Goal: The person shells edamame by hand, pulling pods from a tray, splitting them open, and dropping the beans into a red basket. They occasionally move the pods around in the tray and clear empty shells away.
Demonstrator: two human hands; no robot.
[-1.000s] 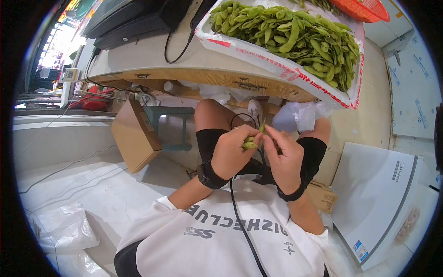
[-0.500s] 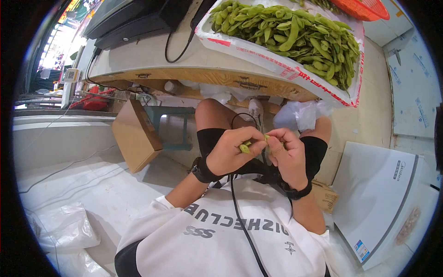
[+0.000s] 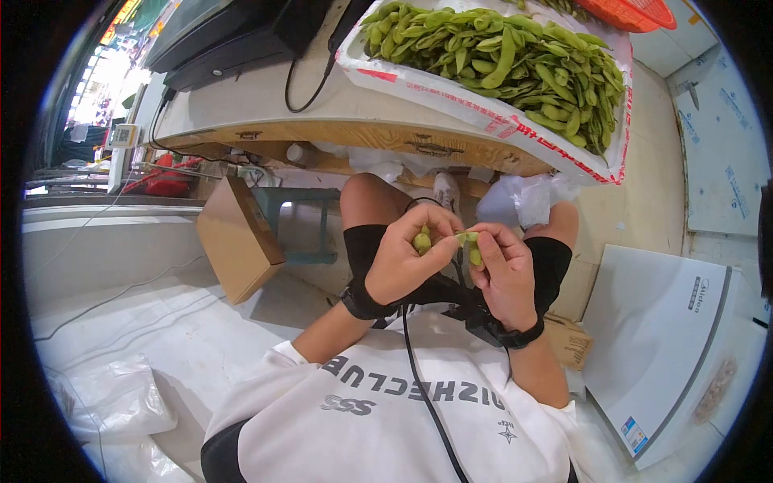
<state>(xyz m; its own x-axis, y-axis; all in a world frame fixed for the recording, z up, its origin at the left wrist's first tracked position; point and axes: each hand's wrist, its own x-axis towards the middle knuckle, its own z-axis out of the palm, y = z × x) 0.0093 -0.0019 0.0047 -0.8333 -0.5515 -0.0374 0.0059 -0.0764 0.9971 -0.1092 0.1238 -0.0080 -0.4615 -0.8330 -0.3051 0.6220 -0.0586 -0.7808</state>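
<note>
Both hands are together above my lap. My left hand (image 3: 407,262) is closed, with a green soybean pod (image 3: 422,240) showing in the curl of its fingers. Its thumb and fingertips meet a second pod (image 3: 469,237) that spans the small gap to the other hand. My right hand (image 3: 506,274) is closed too, pinching that second pod between thumb and forefinger, and more green shows below its fingertips. Ahead, a white foam box (image 3: 451,103) with red print holds a heap of soybean pods (image 3: 515,68).
The foam box stands on a wooden-edged table (image 3: 338,133), beside a black machine (image 3: 233,44) with a cable. An orange basket (image 3: 636,14) is behind it. A cardboard box (image 3: 237,239) and a green stool (image 3: 302,225) are at left, a white Midea appliance (image 3: 648,322) at right.
My hands have drawn slightly apart and turned, so more of the pod between the fingertips shows. The pod in my left hand is more visible.
</note>
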